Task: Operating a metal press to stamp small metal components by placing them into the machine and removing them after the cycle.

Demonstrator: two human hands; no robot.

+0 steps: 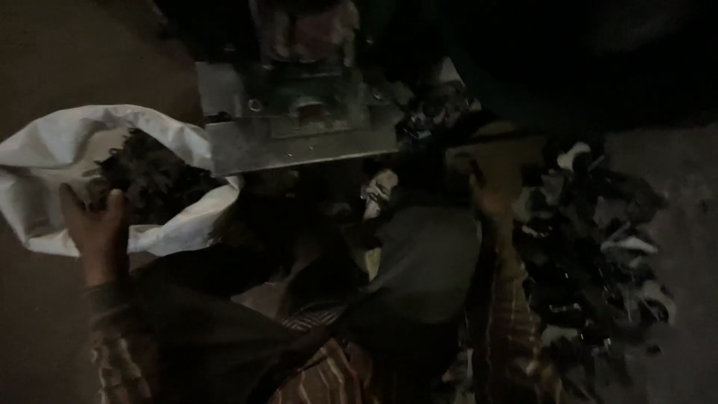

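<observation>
The scene is very dark. My left hand (95, 224) is at the near rim of a white woven sack (52, 161) at the left, fingers curled over the edge and touching the dark scraps (153, 179) that fill it. My right arm, in a striped sleeve, reaches up at the right of centre. My right hand (479, 176) is dim, close to a tan rounded shape (497, 146). Whether it holds anything is hidden by the darkness.
A grey metal machine (299, 120) with a flat plate stands at the top centre, just beyond the sack. A heap of dark and pale scraps (598, 254) lies on the ground at the right. Dark cloth (426, 262) covers my lap in the middle.
</observation>
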